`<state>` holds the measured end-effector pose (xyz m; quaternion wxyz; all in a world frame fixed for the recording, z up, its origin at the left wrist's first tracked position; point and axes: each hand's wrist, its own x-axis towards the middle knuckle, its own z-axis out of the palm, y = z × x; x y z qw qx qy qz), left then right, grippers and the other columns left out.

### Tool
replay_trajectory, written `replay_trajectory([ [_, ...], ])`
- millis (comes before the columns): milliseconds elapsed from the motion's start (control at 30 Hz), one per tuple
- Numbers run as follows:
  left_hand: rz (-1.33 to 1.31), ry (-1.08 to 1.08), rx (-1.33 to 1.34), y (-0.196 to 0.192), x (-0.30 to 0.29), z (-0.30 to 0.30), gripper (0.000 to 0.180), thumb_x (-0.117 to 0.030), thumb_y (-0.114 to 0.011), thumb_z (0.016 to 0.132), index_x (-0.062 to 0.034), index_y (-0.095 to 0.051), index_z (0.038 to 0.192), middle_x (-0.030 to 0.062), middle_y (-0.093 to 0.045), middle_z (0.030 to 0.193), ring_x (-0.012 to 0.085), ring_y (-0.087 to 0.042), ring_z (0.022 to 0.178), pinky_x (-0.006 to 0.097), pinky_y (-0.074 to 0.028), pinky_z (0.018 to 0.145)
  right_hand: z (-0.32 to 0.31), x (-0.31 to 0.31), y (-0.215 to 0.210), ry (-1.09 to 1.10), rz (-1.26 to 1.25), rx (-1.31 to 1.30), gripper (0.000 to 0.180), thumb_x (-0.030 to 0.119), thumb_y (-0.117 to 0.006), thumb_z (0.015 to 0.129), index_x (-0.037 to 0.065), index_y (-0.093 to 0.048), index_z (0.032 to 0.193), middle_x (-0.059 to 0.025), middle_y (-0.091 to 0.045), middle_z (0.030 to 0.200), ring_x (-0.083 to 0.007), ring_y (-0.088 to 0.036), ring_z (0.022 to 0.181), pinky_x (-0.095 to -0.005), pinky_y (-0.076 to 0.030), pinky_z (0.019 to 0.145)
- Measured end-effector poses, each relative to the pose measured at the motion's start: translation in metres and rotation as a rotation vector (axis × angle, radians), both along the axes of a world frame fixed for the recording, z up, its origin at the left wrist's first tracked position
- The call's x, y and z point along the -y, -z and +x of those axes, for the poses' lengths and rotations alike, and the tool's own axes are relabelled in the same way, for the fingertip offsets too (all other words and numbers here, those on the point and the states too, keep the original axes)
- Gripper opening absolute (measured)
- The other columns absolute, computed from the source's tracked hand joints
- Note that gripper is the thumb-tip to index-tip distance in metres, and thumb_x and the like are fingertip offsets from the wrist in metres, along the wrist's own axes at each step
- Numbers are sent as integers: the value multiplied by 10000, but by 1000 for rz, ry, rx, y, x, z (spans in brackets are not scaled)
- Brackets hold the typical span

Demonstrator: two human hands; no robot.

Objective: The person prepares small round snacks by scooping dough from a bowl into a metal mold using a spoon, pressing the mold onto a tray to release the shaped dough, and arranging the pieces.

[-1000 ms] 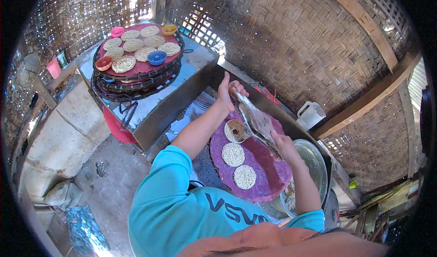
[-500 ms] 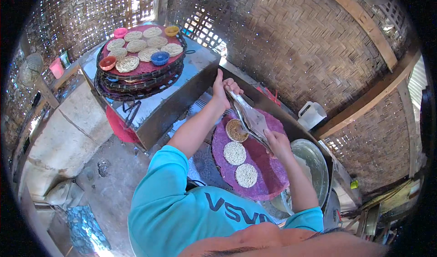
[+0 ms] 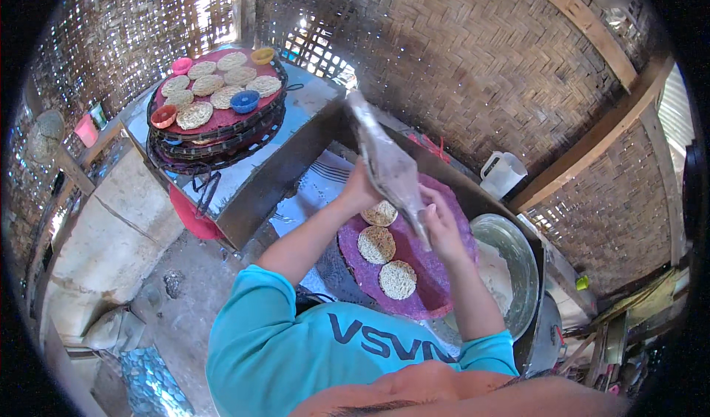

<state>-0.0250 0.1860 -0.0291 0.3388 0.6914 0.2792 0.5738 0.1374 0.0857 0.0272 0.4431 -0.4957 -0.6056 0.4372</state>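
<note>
Hands, left hand (image 3: 360, 189) and right hand (image 3: 438, 222), each pinch the floppy grey sheet (image 3: 386, 164), probably light, limp, best held by opposite edges.

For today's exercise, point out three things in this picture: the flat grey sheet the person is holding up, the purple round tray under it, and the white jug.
grey sheet (image 3: 384, 162), head view, middle of its flat face.
purple round tray (image 3: 433, 287), head view, bare part beside the noodle discs.
white jug (image 3: 505, 173), head view, its body.
</note>
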Motion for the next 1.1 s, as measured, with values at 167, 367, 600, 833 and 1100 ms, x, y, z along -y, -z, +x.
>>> replay_trajectory([
  [167,-75,-154,-197,38,20,-62,454,-261,-655,671,-85,-528,1070,87,-557,1060,206,-509,1007,327,-375,901,9,-10,43,-94,428,779,620,407,-422,822,30,-284,1294,-194,-242,1337,-358,-198,1246,-450,-157,1014],
  [367,-537,-53,250,121,50,-135,490,-229,-504,828,-58,-327,1252,86,-404,1211,232,-390,1119,349,-288,978,7,5,60,-79,256,1240,756,525,-448,776,31,-247,1312,-165,-78,1398,-364,-20,1289,-524,-75,1008],
  [600,-738,426,1133,43,99,-149,549,-397,-459,809,114,-463,1011,210,-544,784,301,-570,658,390,-512,581,0,-4,64,-73,268,1240,841,626,-426,728,41,-262,1309,-155,-83,1402,-365,-12,1288,-527,-42,1008],
  [833,-857,335,919,32,105,-143,326,-300,-519,796,2,-499,917,100,-534,693,218,-561,598,345,-511,551,5,-7,63,-52,269,1243,828,621,-442,723,48,-285,1300,-155,-95,1400,-363,-22,1288,-534,-56,1006],
  [1100,-842,303,1099,32,108,-137,549,-402,-473,804,107,-473,1008,178,-550,723,276,-575,617,356,-508,534,5,1,54,-83,255,1211,804,590,-462,734,54,-279,1306,-151,-100,1401,-362,-24,1289,-533,-55,1006],
])
